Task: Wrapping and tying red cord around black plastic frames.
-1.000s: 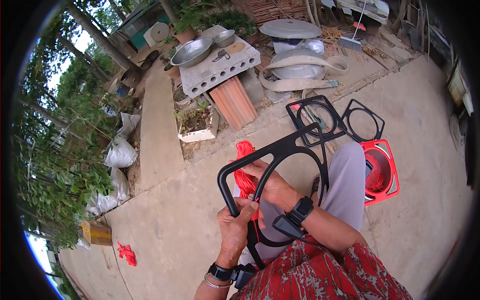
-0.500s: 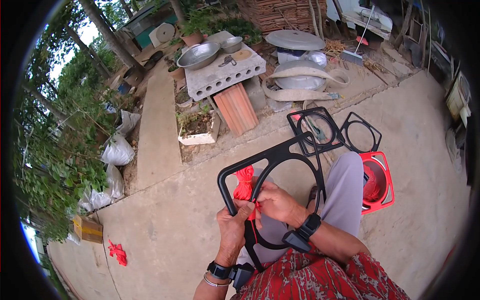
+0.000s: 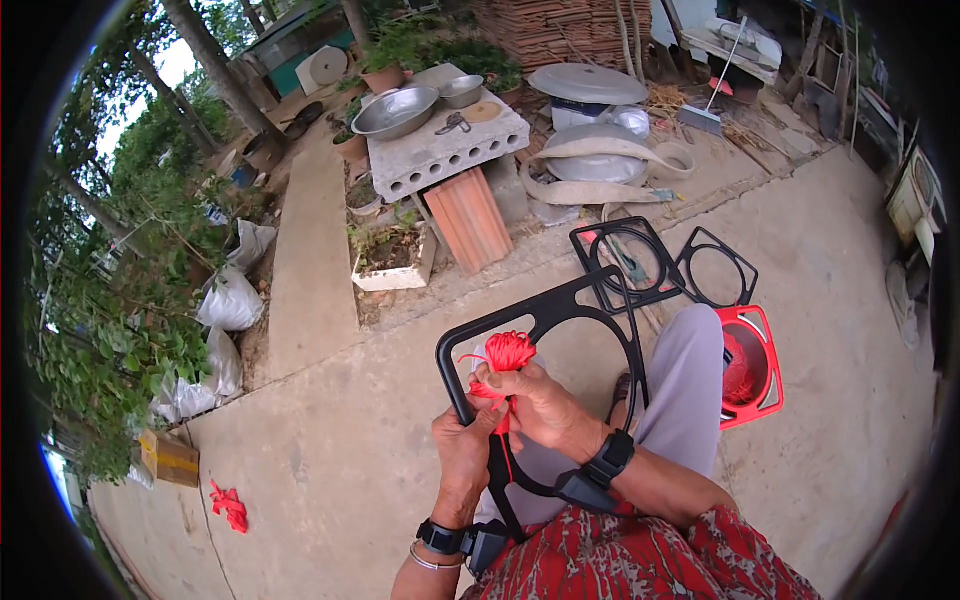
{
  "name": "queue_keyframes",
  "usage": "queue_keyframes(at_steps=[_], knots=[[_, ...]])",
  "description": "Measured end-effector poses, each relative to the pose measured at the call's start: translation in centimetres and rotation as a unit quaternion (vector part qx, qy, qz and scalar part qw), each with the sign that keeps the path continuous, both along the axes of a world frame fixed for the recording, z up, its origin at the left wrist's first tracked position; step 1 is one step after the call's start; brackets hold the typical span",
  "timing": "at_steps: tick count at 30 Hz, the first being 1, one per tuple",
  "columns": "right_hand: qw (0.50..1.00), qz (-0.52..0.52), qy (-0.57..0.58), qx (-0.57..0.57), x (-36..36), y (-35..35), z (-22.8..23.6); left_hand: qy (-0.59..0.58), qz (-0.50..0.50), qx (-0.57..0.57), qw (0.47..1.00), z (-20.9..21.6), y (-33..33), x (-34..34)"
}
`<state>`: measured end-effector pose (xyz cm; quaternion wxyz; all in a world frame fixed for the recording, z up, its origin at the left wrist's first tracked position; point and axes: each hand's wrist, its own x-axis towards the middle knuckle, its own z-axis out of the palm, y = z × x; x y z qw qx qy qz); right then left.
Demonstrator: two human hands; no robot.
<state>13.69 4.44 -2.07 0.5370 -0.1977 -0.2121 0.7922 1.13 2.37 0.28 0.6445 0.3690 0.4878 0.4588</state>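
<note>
A black plastic frame (image 3: 592,284) with a round opening rests upright across my lap. My left hand (image 3: 464,455) is closed on its near left part, thumb pressed near red cord wound on the frame's ring. My right hand (image 3: 545,405) grips a bundle of red cord (image 3: 511,349) inside the frame's corner opening; the bundle's looped top sticks up above my fingers. A loose end of cord pokes out to the left of it. Below my hands a red strand hangs along the frame. Some of the cord around the ring is hidden behind my fingers.
Two more black frames, one larger (image 3: 628,222) and one smaller (image 3: 748,273), lie on the concrete ahead. A red frame with red netting (image 3: 774,368) stands right of my knee. Red cord scraps (image 3: 229,508) and a cardboard box (image 3: 171,458) lie left. A concrete slab (image 3: 420,172) holds metal basins.
My right hand has moved up from the ring and now holds the red cord bundle, which has shifted right and upright. My left hand stays on the frame.
</note>
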Motion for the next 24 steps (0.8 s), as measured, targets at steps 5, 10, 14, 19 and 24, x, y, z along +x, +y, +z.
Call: queue_keyframes(at_steps=[5,10,14,19,24], knots=[[1.000,0.024,-0.011,0.006,0.3,0.0,0.6,0.005,0.006,0.005,1.000,-0.3,0.2,0.1],[0.983,-0.079,-0.122,-0.114,-0.6,0.9,0.5,0.029,-0.002,0.009,1.000,-1.2,1.1,1.1],[0.954,-0.139,-0.178,-0.198,-0.4,1.9,0.0,0.046,-0.012,0.019,0.999,-1.6,1.8,2.1],[0.966,-0.085,-0.185,-0.162,1.6,1.1,0.5,0.034,-0.031,0.027,0.999,-2.3,1.8,2.8],[0.964,-0.143,-0.160,-0.159,2.5,-0.2,0.3,0.053,-0.035,0.039,0.997,-2.2,1.5,3.6]])
